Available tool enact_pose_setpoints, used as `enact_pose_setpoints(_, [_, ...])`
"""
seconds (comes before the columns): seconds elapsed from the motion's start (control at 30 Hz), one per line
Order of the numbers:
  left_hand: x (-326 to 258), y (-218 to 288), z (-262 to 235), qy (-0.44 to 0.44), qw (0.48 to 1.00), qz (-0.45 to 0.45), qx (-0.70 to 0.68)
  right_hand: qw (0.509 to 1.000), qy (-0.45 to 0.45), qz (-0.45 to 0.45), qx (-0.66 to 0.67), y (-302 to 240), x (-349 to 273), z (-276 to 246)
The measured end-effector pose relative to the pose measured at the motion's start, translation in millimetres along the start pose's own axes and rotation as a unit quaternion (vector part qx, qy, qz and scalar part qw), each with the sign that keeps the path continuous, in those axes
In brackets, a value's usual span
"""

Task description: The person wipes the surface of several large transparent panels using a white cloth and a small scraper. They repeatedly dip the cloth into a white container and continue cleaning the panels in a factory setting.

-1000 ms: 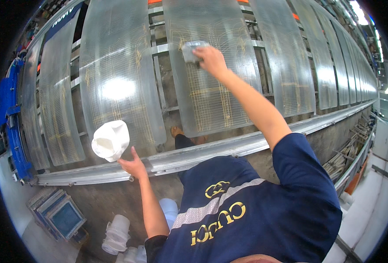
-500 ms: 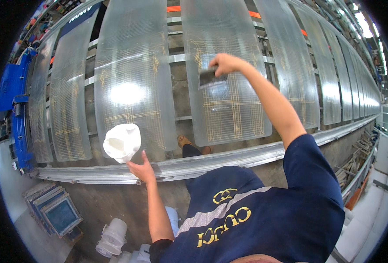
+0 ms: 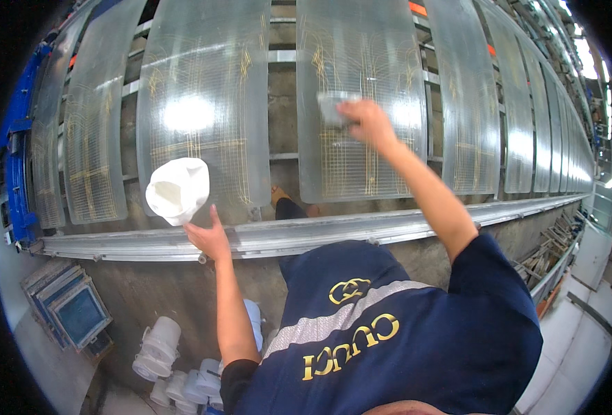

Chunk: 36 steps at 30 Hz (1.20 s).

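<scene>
A white plastic jug [image 3: 194,181] with a wide cut opening is in my left hand [image 3: 210,238]. My thumb sticks up, and the fingers at its lower edge are partly hidden. It is over the near part of a long translucent panel [image 3: 219,90] printed with fine gold lines. My right hand [image 3: 371,124] grips a flat, grey scraper-like blade [image 3: 331,109], smeared by motion. This blade is over a second lined panel [image 3: 351,52] to the right; whether it touches the surface I cannot tell.
More panels lie in a row on metal crossbars. A metal rail [image 3: 271,236] runs along their near ends. Blue machinery [image 3: 22,166] stands at far left. Framed screens [image 3: 77,311] and white buckets [image 3: 159,339] are on the floor at lower left.
The view has shifted, with panels and rail now higher in the picture. My right hand and the scraper-like blade have moved nearer along the panel. The left hand still holds the jug.
</scene>
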<state>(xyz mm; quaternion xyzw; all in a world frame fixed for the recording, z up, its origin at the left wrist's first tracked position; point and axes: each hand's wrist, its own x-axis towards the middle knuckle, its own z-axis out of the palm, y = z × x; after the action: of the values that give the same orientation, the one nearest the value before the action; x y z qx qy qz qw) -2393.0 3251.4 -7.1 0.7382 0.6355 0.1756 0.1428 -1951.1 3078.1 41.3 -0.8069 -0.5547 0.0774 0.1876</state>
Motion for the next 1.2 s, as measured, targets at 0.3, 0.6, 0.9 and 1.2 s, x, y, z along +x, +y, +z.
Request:
enact_pose_setpoints(0.3, [-3, -11, 6, 0.022, 1.0, 0.007, 0.02, 0.988, -0.11, 0.062, 0.086, -87, -94, -36])
enact_pose_setpoints(0.6, [5, 6, 20, 0.016, 0.999, 0.017, -0.028, 0.983, 0.086, 0.078, -0.14, 140, 113, -76])
enact_pose_setpoints(0.9, [-5, 9, -3, 0.025, 1.0, -0.003, -0.014, 0.995, -0.041, 0.051, -0.069, -30, -173, -44])
enact_pose_setpoints(1.2, [-3, -2, -1, 0.023, 1.0, -0.003, -0.01, 0.99, 0.017, 0.14, 0.03, 38, 2, -61])
